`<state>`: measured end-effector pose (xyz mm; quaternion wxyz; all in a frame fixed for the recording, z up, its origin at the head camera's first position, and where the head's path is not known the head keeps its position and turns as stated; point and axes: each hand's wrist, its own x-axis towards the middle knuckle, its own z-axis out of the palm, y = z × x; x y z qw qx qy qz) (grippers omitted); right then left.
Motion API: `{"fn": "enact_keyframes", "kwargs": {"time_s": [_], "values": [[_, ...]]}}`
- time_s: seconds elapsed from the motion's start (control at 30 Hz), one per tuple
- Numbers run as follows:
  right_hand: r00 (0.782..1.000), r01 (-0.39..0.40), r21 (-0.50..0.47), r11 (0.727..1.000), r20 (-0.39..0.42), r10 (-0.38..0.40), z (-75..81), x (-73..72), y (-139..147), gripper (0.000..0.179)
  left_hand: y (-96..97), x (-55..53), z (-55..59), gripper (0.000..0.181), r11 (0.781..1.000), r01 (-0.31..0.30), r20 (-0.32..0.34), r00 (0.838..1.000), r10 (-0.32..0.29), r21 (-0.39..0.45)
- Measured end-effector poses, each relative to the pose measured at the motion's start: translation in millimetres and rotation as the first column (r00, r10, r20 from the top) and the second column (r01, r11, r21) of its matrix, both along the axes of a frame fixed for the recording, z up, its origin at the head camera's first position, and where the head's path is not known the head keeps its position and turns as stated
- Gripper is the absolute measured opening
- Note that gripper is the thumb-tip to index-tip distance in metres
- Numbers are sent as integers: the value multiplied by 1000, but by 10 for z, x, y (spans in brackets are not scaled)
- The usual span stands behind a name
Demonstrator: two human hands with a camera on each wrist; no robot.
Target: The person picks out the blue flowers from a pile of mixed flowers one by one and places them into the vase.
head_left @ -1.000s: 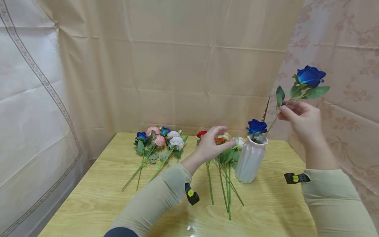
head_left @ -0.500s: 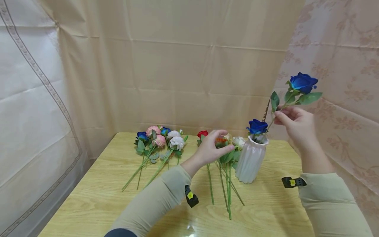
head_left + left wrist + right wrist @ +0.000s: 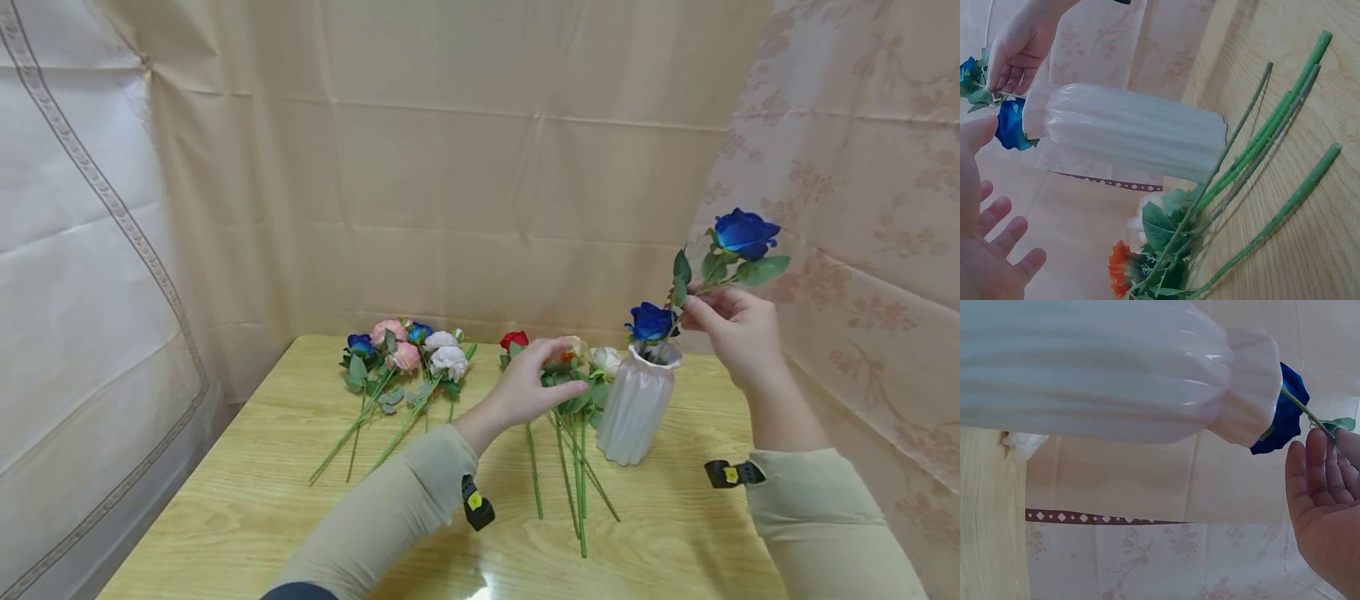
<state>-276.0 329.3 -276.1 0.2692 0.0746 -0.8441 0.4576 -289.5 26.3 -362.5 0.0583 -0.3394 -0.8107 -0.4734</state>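
Observation:
My right hand point(image 3: 738, 333) pinches the stem of a blue rose point(image 3: 746, 235) between thumb and fingers, above and right of a white fluted vase point(image 3: 636, 412). In the right wrist view that stem point(image 3: 1300, 403) slants into the vase mouth; its lower end is hidden inside. Another blue rose point(image 3: 651, 322) stands in the vase, its bloom just over the rim. My left hand point(image 3: 525, 383) hovers left of the vase with fingers spread and relaxed, holding nothing. Below and behind it lie flowers, among them a red rose point(image 3: 513, 339) and a white one point(image 3: 605, 361).
A second bunch with pink blooms point(image 3: 405, 357), white blooms point(image 3: 448, 363) and blue blooms point(image 3: 360, 344) lies on the left of the wooden table point(image 3: 247, 467). Loose stems point(image 3: 581, 500) point toward the front edge. A beige curtain point(image 3: 450, 167) hangs behind the table.
My right hand has moved down and left, lowering the held blue rose's stem farther into the vase. My left hand has shifted only slightly.

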Motion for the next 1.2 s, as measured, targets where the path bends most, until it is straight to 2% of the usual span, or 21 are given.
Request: {"fn": "enact_keyframes", "kwargs": {"time_s": [0.17, 0.47, 0.77, 1.03, 1.2], "values": [[1000, -3, 5, 1000, 19, 3, -72, 30, -15, 38, -29, 11, -30, 69, 1000, -12, 13, 1000, 13, -26], [1000, -10, -7, 1000, -6, 10, -173, 75, -49, 35, -86, 12, -119, 64, 998, -29, 36, 999, 31, -55], [998, -64, -45, 997, -28, 63, -254, 106, -40, 32, -138, 26, -210, 62, 997, -30, 64, 997, 35, -74], [999, -20, 11, 1000, 27, 19, -303, 172, 21, 40, -164, 8, -277, 60, 996, -24, 66, 997, 30, -89], [999, -34, 5, 999, 31, 33, -390, 168, 45, 39, -176, 15, -317, 61, 995, -21, 90, 995, 30, -92]]}}
